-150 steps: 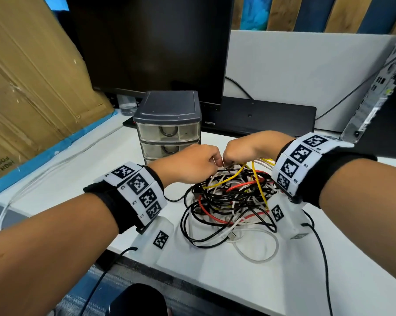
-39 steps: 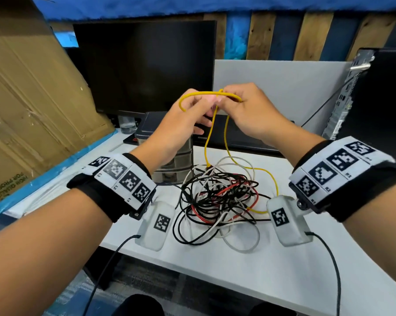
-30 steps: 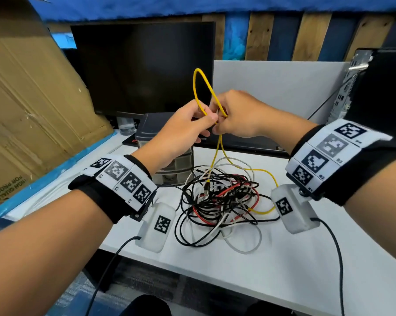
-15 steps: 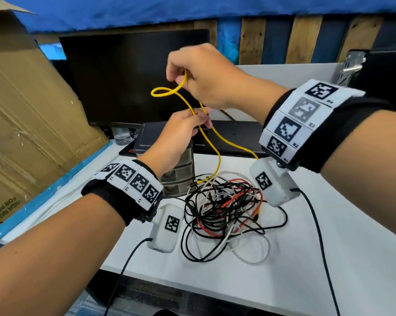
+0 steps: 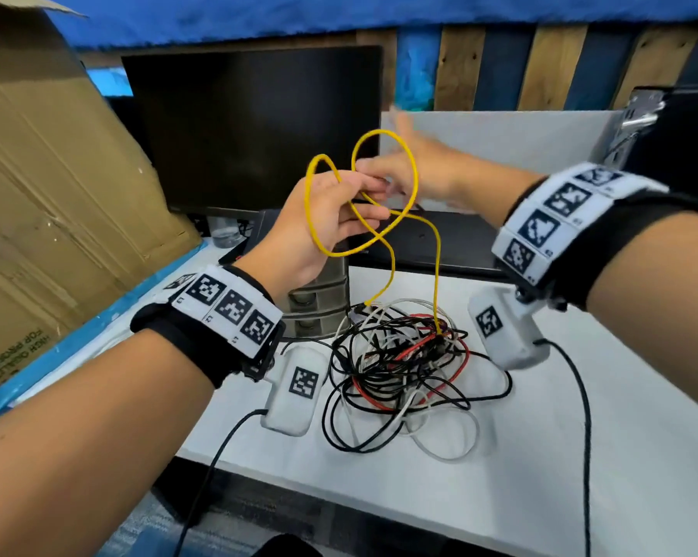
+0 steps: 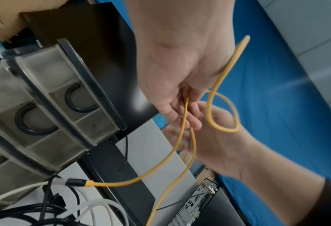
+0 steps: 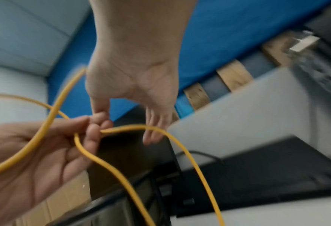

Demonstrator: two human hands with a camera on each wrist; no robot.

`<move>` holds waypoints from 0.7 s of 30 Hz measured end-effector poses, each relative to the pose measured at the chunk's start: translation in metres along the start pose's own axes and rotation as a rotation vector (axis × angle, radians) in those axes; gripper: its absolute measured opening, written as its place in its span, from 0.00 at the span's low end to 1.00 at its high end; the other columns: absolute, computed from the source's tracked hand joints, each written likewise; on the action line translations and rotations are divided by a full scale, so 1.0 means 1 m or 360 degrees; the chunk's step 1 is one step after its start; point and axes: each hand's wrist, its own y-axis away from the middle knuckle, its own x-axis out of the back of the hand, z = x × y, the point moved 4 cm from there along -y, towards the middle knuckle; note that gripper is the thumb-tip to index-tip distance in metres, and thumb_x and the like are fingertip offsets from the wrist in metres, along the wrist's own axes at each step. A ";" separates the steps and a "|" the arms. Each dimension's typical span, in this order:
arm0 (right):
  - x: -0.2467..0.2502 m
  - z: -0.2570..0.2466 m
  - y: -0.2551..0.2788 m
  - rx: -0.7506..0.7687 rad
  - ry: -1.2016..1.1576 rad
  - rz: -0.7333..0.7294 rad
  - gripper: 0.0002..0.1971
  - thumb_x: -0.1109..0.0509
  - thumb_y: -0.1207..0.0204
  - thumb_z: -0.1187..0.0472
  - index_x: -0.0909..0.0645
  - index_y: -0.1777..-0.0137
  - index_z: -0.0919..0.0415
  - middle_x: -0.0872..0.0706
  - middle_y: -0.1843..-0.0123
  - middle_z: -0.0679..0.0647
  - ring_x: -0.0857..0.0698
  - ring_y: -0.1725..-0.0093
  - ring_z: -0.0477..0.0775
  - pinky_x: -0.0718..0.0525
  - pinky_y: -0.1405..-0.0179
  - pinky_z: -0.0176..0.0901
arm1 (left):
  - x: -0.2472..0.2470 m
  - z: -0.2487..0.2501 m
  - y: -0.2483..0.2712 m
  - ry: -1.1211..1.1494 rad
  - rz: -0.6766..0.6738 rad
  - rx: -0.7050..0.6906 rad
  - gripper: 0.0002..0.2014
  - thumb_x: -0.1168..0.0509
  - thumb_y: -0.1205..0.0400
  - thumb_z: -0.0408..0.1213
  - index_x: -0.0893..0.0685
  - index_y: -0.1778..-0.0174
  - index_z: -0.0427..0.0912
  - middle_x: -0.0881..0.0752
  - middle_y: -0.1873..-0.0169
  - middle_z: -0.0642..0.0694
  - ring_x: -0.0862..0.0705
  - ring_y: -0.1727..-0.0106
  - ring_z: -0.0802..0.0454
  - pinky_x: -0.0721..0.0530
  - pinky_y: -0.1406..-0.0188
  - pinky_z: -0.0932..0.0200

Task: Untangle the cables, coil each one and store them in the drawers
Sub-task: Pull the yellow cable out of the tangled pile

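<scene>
Pinching yellow cable [image 5: 383, 239] loops, left hand [image 5: 323, 223] above tangle [image 5: 399, 367], right hand [image 5: 415, 170] fingers spread, holding nothing.

Cardboard sheet [image 5: 38, 203], left of the desk: upside-down black print near its lower edge, partly legible as "FOR PROFE..." above "HIGH QUALITY". Wristbands [image 5: 228, 305] on both arms carry square black-and-white code markers with tiny captions, too small to read. Nothing else legible.

Yellow cable [image 5: 383, 239] looped in left hand [image 5: 323, 223]
</scene>
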 end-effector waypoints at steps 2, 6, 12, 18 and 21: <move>-0.025 0.019 0.022 -0.0291 -0.0235 -0.0507 0.31 0.41 0.22 0.29 0.18 0.35 0.53 0.09 0.45 0.58 0.12 0.40 0.58 0.19 0.39 0.57 | 0.000 0.000 0.002 0.0037 0.0027 0.0023 0.13 0.44 0.09 0.30 0.13 0.50 0.35 0.09 0.60 0.43 0.09 0.62 0.49 0.10 0.56 0.57; -0.035 0.026 0.049 -0.0138 -0.0434 -0.0597 0.23 0.42 0.10 0.44 0.15 0.47 0.63 0.13 0.64 0.60 0.13 0.56 0.57 0.18 0.47 0.49 | 0.004 0.002 0.006 0.0044 0.0073 0.0015 0.13 0.43 0.10 0.30 0.12 0.45 0.35 0.10 0.54 0.43 0.11 0.60 0.51 0.10 0.54 0.56; -0.005 0.015 0.045 0.0078 -0.0303 -0.0102 0.18 0.44 0.08 0.56 0.16 0.51 0.60 0.11 0.59 0.59 0.10 0.57 0.53 0.16 0.51 0.46 | 0.005 0.003 0.012 -0.0028 0.0102 0.0068 0.16 0.42 0.08 0.40 0.14 0.30 0.43 0.09 0.39 0.45 0.14 0.58 0.57 0.20 0.60 0.65; -0.012 -0.005 0.049 0.0174 -0.0262 0.0247 0.19 0.46 0.09 0.59 0.14 0.48 0.67 0.08 0.55 0.61 0.09 0.59 0.51 0.18 0.67 0.28 | -0.016 0.005 0.024 0.0158 0.0022 0.0053 0.19 0.44 0.06 0.38 0.25 0.18 0.54 0.11 0.48 0.53 0.15 0.65 0.55 0.14 0.62 0.63; 0.005 0.001 0.047 0.0012 -0.0510 0.0605 0.17 0.46 0.10 0.60 0.18 0.55 0.61 0.11 0.64 0.60 0.10 0.67 0.57 0.19 0.75 0.32 | -0.011 0.007 0.025 -0.0066 0.0185 -0.0025 0.17 0.46 0.05 0.39 0.24 0.22 0.55 0.11 0.41 0.43 0.16 0.72 0.55 0.19 0.73 0.64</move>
